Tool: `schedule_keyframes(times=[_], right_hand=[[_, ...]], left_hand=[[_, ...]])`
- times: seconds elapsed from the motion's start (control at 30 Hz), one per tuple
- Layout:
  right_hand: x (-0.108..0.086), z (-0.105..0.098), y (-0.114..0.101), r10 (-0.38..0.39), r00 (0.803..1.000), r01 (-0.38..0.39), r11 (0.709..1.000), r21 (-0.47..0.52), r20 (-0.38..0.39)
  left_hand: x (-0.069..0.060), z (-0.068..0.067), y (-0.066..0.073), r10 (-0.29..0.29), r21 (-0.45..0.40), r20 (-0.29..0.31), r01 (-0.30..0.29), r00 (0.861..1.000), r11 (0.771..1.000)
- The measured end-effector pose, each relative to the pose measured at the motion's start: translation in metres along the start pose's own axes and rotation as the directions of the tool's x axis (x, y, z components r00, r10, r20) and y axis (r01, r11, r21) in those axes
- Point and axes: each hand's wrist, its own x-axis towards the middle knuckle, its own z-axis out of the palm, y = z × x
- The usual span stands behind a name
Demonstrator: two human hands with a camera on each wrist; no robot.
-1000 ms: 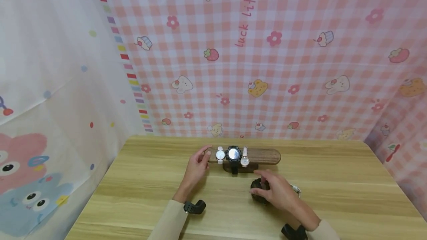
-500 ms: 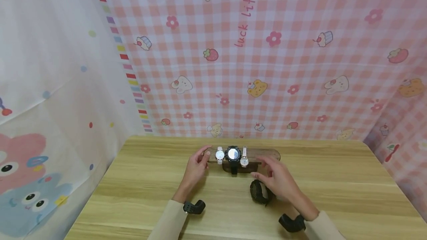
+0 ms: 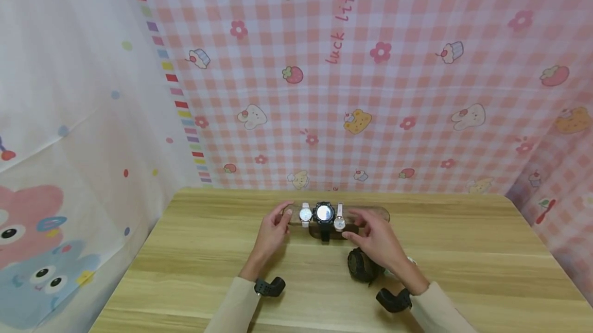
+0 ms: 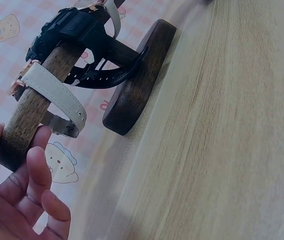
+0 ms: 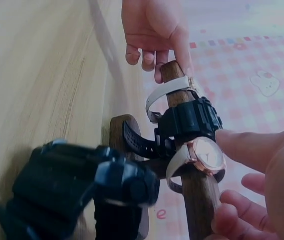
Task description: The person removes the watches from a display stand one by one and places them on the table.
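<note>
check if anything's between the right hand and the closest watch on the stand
Nothing visible: the right hand is right beside the white-strapped watch; the loose dark watch lies nearer the camera, outside that gap.

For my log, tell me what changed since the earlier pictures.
The right hand moved forward and leftward from the dark watch on the table to the rightmost watch on the stand. The left hand still holds the stand's left end; its watches stayed put.

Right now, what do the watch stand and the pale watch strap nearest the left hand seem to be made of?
The watch stand looks like dark brown wood, matte, with streaky grain. The pale watch strap looks like smooth leather, perhaps imitation, with stitching along its edge.
</note>
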Motion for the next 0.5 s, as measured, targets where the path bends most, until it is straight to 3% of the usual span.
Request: schedule_keyframes(times=[0.1,0.33,0.5], right_hand=[[0.004,0.004,-0.002,-0.002,1.0,0.001,1.0,-0.011,-0.003],[0.011,0.013,-0.005,-0.024,0.998,0.02,0.997,-0.073,-0.056],[0.014,0.02,-0.008,0.007,0.997,-0.016,0.994,-0.105,-0.078]], left_hand=[[0.002,0.0,-0.004,-0.003,0.005,0.004,0.003,1.0,1.0],[0.014,0.002,-0.032,-0.002,0.002,-0.02,0.002,1.0,1.0],[0.015,0.002,-0.037,0.009,0.01,-0.032,-0.009,0.999,1.0]])
